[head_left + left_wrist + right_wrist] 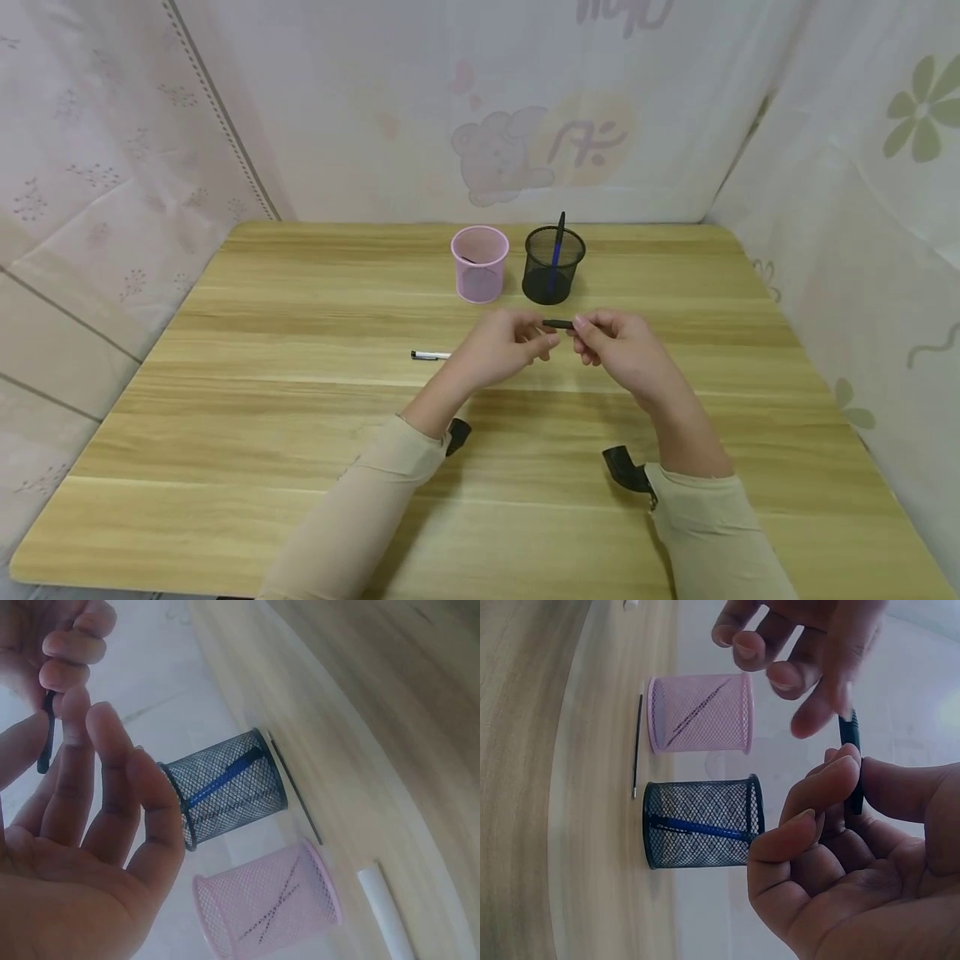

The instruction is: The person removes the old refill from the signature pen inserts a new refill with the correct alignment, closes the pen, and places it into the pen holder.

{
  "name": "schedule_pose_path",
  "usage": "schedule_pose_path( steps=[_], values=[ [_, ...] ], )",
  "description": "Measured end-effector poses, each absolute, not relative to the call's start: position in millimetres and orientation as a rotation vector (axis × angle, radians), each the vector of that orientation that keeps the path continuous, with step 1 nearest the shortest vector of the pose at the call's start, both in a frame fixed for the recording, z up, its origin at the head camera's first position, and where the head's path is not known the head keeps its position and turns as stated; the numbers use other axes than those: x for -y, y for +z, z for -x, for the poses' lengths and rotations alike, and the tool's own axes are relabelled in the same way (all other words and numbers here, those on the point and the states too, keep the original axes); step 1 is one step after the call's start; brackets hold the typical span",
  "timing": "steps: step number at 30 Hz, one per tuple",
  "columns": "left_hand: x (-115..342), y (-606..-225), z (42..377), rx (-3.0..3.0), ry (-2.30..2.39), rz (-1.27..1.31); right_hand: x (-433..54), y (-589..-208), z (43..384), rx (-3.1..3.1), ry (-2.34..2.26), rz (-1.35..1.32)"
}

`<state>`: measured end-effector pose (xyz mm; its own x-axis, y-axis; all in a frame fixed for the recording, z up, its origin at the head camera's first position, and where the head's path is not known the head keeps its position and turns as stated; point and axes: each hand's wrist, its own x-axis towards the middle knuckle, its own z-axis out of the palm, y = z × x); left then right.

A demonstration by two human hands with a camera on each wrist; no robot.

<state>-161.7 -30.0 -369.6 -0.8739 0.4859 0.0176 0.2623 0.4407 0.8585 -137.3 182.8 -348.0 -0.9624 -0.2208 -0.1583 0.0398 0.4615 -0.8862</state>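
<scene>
Nearest me, the beige sleeves (360,517) reached in over the near edge of the wooden table (225,467), and a stubby black fitting (624,468) jutted from the right cuff. Farther in, left of the table's middle, a white pen (430,356) with a black end lay parallel to the far edge, partly hidden behind the left forearm.

Just beyond it, the hands met above the tabletop. The right hand (630,354) had a short dark pen piece (557,324) pinched between thumb and forefinger, its free end pointing towards the left edge. The left hand (498,352) was around that free end, thumb and fingers loosely bent and apart; whether a fingertip brushed the piece, I couldn't tell.

Past the hands, a thin dark rod (637,746), perhaps a refill, lay on the near side of two mesh cups by the far edge. The pink cup (480,287), on the left, had something dark and slim inside; the black cup (534,279), on the right, held a blue pen (557,254) leaning above its rim. Behind the far edge hung a pale printed cloth (337,125).

To my eye, the step in hand was working on a pen's parts, with the piece steadied on one side only. The next move seemed to call for a light left-hand pinch on the free end, in line with the right, without letting it roll.
</scene>
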Motion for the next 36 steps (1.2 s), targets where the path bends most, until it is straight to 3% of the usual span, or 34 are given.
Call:
schedule_pose_path(
  steps=[36],
  values=[
    [46, -374, 159, -2.453, 1.591, -0.505, -174, -350, 133, -2.503, -1.521, 0.12]
  ],
)
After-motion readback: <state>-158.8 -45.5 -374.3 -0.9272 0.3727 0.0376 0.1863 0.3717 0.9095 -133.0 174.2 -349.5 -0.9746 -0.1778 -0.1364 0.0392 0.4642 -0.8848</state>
